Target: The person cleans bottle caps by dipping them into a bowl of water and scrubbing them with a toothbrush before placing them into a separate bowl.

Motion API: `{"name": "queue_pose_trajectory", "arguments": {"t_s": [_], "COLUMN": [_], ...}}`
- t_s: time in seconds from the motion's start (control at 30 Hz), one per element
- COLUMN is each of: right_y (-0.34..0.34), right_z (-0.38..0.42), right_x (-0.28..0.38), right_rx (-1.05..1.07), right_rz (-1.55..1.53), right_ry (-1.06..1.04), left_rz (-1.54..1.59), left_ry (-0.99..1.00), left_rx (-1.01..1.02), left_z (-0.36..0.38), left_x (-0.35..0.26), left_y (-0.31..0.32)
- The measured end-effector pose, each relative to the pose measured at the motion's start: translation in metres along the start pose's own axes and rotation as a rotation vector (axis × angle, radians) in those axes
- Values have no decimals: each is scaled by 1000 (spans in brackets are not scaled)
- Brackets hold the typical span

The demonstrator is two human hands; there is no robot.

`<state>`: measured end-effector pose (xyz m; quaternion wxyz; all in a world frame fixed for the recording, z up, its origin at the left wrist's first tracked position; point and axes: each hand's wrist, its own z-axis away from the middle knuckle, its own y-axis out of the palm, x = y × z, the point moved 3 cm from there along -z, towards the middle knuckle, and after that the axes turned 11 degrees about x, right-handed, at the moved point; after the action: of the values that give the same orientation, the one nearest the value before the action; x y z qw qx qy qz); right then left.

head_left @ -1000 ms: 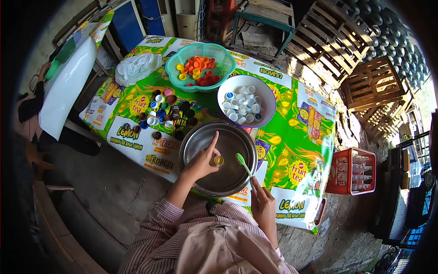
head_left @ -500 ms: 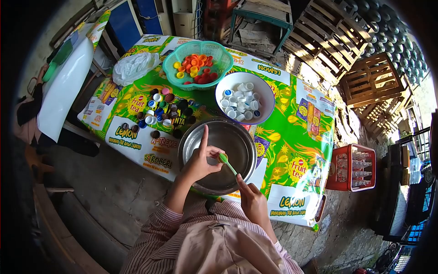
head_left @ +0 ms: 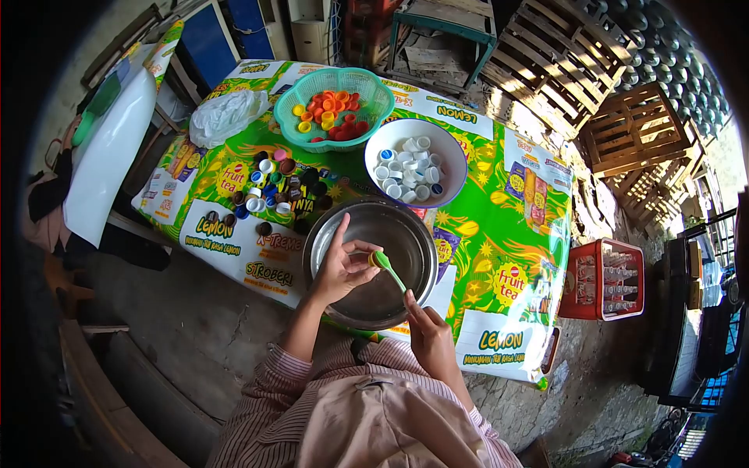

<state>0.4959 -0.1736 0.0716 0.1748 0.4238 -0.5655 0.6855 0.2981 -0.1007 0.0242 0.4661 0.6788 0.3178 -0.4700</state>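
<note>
Over the steel basin (head_left: 318,226), my left hand (head_left: 339,269) pinches a small yellowish bottle cap (head_left: 374,260), its index finger pointing up. My right hand (head_left: 431,335) is closed around the handle of a light-green toothbrush (head_left: 394,275). The brush head meets the cap, and its bristles are hidden. Beyond the basin, a white bowl (head_left: 456,160) holds several white caps (head_left: 408,176). A turquoise basket (head_left: 382,97) contains orange, yellow and red caps (head_left: 328,113). Mixed dark, white and blue caps (head_left: 269,189) lie loose on the tablecloth, left of the bowl.
The patterned plastic tablecloth (head_left: 499,234) covers the table. A crumpled white plastic bag (head_left: 226,118) sits at its far left. On the floor to the right stands a red crate (head_left: 601,312) of bottles. Wooden pallets (head_left: 558,54) lean behind, and another person's arm (head_left: 66,136) shows at far left.
My left hand has tilted a little, its other fingers spreading more around the cap. The brush head has shifted slightly up and left. The bowls and loose caps stay in place.
</note>
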Motion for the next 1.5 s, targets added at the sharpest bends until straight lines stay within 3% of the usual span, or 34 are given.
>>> {"name": "queue_pose_trajectory", "arguments": {"t_s": [0.63,1.0,1.07,1.2,1.27,1.37,1.5], "right_y": [0,-10,-10,-7,1,-7,2], "right_z": [0,1,2,0,-2,-9,-7], "right_x": [4,-6,-8,-9,-12,-16,-12], "right_rx": [-2,-104,-93,-49,37,-12,28], "right_rz": [109,188,209,225,227,247,244], "right_ry": [12,13,32,30,-56,23,-100], "left_rz": [194,85,-909,-890,-872,-844,-840], "left_ry": [-140,-200,-102,24,31,18,38], "left_rx": [71,16,-36,-140,-114,-104,-105], "left_z": [0,2,3,0,0,0,-2], "left_x": [-7,4,-4,-10,-12,-13,-17], "left_y": [15,4,3,7,10,13,13]}}
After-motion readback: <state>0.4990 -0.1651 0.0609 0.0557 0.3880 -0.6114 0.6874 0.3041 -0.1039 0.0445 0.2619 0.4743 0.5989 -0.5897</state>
